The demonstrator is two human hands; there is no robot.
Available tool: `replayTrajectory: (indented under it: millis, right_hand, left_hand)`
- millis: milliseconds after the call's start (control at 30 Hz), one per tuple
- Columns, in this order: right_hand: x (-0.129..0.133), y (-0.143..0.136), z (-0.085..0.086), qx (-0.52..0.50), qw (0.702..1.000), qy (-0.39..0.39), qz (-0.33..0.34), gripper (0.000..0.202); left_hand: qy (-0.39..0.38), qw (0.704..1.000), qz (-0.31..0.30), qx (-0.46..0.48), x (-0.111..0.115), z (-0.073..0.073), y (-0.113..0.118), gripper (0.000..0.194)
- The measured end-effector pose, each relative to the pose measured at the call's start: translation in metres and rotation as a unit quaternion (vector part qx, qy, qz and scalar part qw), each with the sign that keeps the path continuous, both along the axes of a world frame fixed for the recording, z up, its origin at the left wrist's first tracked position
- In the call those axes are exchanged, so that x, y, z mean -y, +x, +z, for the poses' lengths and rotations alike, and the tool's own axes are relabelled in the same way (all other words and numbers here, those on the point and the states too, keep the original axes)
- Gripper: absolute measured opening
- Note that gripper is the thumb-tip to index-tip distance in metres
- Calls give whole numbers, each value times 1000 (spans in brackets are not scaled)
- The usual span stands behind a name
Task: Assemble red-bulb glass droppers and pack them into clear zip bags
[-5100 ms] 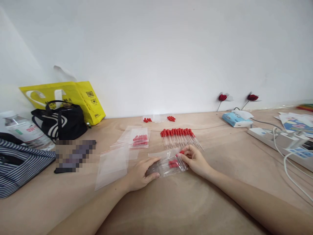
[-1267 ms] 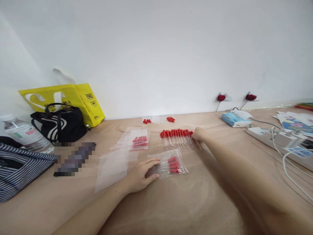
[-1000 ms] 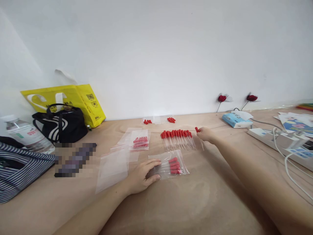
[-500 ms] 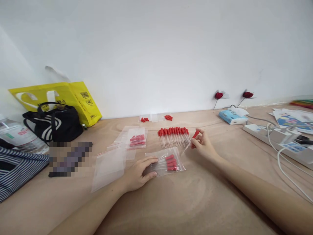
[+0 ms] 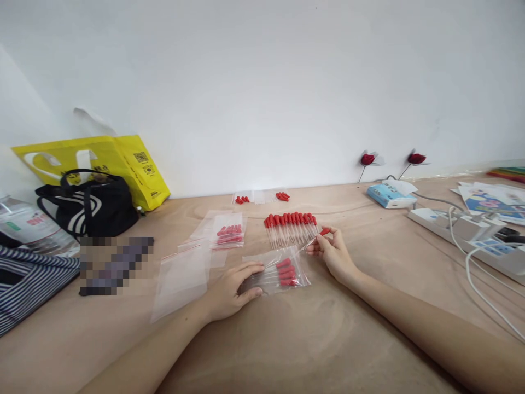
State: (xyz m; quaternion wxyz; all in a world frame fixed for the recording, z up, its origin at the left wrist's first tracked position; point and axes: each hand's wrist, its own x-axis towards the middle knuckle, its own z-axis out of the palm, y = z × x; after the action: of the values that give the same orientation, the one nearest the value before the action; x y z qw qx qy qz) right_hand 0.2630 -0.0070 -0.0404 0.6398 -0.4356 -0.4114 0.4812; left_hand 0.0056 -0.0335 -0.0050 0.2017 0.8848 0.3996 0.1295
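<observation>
My left hand (image 5: 238,290) rests at the left end of a clear zip-lock bag (image 5: 268,256) and holds it against the table, fingers above and thumb below. Several droppers with red rubber bulbs (image 5: 287,272) lie inside the bag, bulbs to the right. Between the thumb and fingers of my right hand (image 5: 334,254) is one dropper (image 5: 324,231), tilted, its clear tube pointing down-left toward the bag's right end. Whether the tip is inside the bag I cannot tell. Just behind, a row of loose droppers (image 5: 290,220) lies side by side, bulbs away from me.
Flat empty zip-lock bags (image 5: 180,282) and a filled bag (image 5: 229,232) lie to the left. More bagged red bulbs (image 5: 262,196) sit by the wall. A power strip (image 5: 471,241) and tissue pack (image 5: 391,196) are right; a yellow bag (image 5: 143,175) and black bag (image 5: 110,210) left.
My right hand has moved down and left, bringing its dropper from beside the row toward the bag and tilting it flatter. My left hand has stayed on the bag.
</observation>
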Motion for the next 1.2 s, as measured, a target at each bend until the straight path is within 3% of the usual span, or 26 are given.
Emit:
replayTrajectory:
  millis: [267, 533, 667, 833, 1033, 1200]
  right_hand:
    - [0, 2, 0, 5, 999, 15, -47, 45]
    - [6, -10, 2, -29, 998, -19, 44, 43]
    - [7, -11, 1, 73, 992, -19, 101, 34]
    - [-1, -6, -6, 236, 957, 0, 167, 23]
    - [-15, -11, -2, 260, 923, 28, 282, 29]
    - [-22, -18, -5, 279, 933, -7, 225, 26]
  left_hand:
    - [4, 1000, -2, -3, -1, 0, 0, 38]
    - [3, 1000, -2, 4, 0, -1, 0, 37]
    - [-2, 1000, -2, 10, 0, -2, 0, 36]
    - [-15, 999, 21, 19, 1, -3, -1, 51]
    - [-22, 999, 20, 18, 1, -5, -2, 52]
    - [-24, 999, 25, 15, 1, -3, -1, 52]
